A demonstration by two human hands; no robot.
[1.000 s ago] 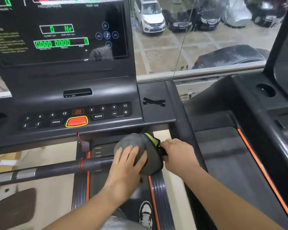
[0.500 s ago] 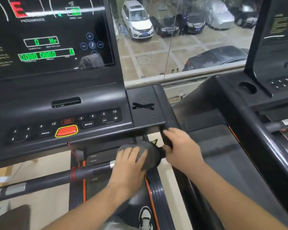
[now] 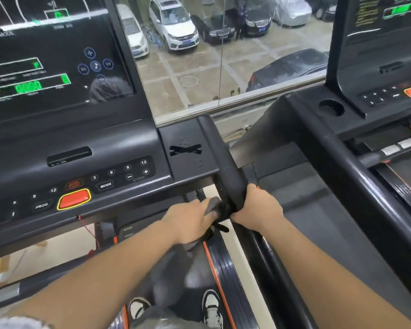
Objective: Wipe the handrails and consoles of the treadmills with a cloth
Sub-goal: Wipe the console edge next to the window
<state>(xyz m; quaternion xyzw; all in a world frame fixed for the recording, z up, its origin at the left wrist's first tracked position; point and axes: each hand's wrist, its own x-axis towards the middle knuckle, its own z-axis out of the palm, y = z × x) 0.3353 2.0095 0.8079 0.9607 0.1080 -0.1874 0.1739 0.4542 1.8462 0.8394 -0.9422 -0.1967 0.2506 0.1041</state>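
The near treadmill's black console (image 3: 86,162) with its red button fills the left half. Its right handrail (image 3: 226,167) slopes down toward me. My left hand (image 3: 190,222) grips a grey cloth (image 3: 212,205) where the front crossbar meets that rail; most of the cloth is hidden under my fingers. A dark edge of the cloth reaches toward my right hand (image 3: 259,207). That hand is wrapped round the lower end of the right handrail, just right of the cloth.
A second treadmill's console (image 3: 389,74), cup holder (image 3: 331,108) and handrail (image 3: 342,176) stand close on the right. A window ledge (image 3: 223,108) with parked cars beyond runs behind both machines. My shoes (image 3: 211,307) are on the belt below.
Both hands and the cloth have shifted right along the crossbar to the side handrail. My right hand has moved up onto the rail. The view has swung right.
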